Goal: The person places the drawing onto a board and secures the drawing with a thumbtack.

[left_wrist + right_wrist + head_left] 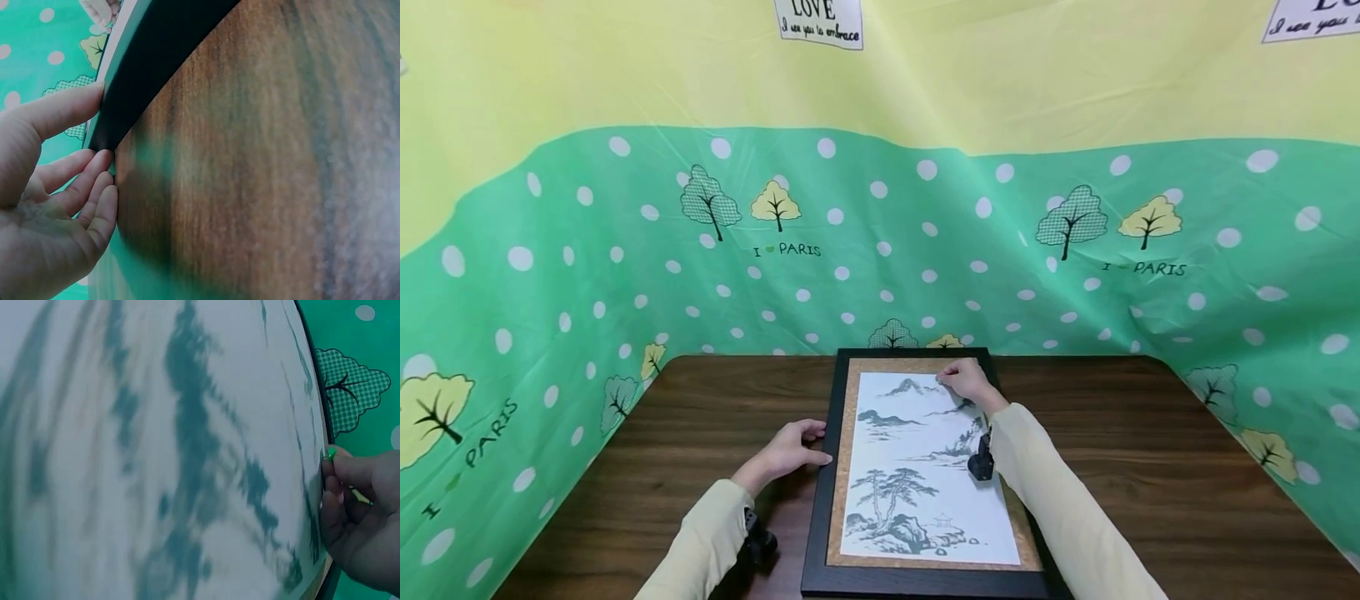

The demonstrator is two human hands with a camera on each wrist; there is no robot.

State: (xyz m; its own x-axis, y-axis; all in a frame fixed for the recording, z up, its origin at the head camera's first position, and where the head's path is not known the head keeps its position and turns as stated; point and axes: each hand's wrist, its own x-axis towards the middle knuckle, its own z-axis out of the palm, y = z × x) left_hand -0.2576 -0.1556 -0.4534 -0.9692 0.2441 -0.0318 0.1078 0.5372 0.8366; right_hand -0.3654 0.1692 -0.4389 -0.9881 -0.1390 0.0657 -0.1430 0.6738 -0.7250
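Observation:
A black-framed cork board (pixel 925 564) lies on the table, and a white sheet (pixel 925 433) printed with a grey-green ink landscape of mountains and pines covers most of it. My left hand (pixel 786 452) grips the board's left side; in the left wrist view the thumb lies on the black frame (pixel 150 56) with the fingers bent against its outer edge. Near the top right of the sheet, my right hand (pixel 967 382) pinches a green push pin (pixel 331 452) between thumb and finger. The pin's tip is at the paper, close to its upper edge.
Dark wood-grain table (pixel 1120 467) extends on both sides of the board. Behind and around it hangs a green and yellow cloth (pixel 910 242) with white dots and printed trees. A black wrist camera (pixel 981 461) on the right arm overlaps the sheet's right side.

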